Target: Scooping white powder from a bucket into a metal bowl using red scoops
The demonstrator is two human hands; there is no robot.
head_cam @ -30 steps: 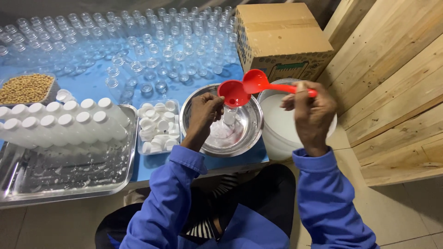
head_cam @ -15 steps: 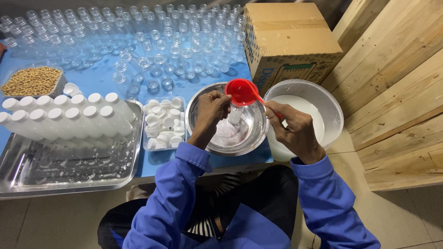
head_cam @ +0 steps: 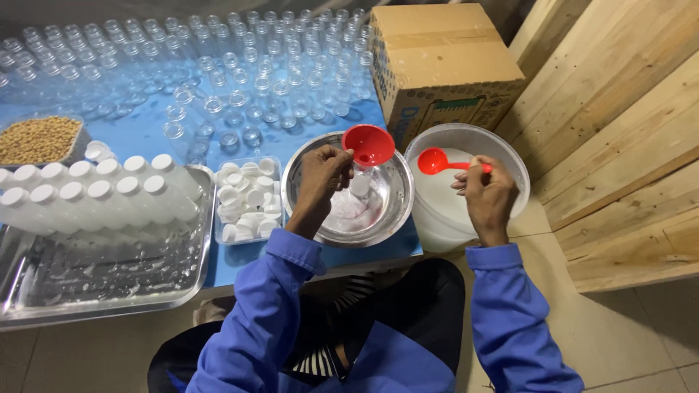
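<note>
The step in hand looks like filling: the left hand (head_cam: 324, 175) steadies a small clear plastic bottle (head_cam: 360, 183) upright inside the round stainless steel bowl (head_cam: 397, 204), with a red plastic funnel (head_cam: 368, 144) seated in the bottle's mouth, while the right hand (head_cam: 484, 191) holds a red plastic ladle (head_cam: 435, 161) with its cup down over the white liquid in the white plastic bucket (head_cam: 502, 145) just beside the bowl. The left fingers are curled narrowly about the bottle's neck and the funnel's rim; the right fingers are closed tight round the ladle's handle. By my judgement the next move calls for a level lift of the loaded ladle across the bucket's rim to the funnel, then a slow tilt so nothing spills into the bowl. Near the left hand sits a clear rectangular tub of white caps (head_cam: 247, 200), and beyond it a steel tray (head_cam: 109, 284) bearing capped white bottles (head_cam: 95, 196)
</note>
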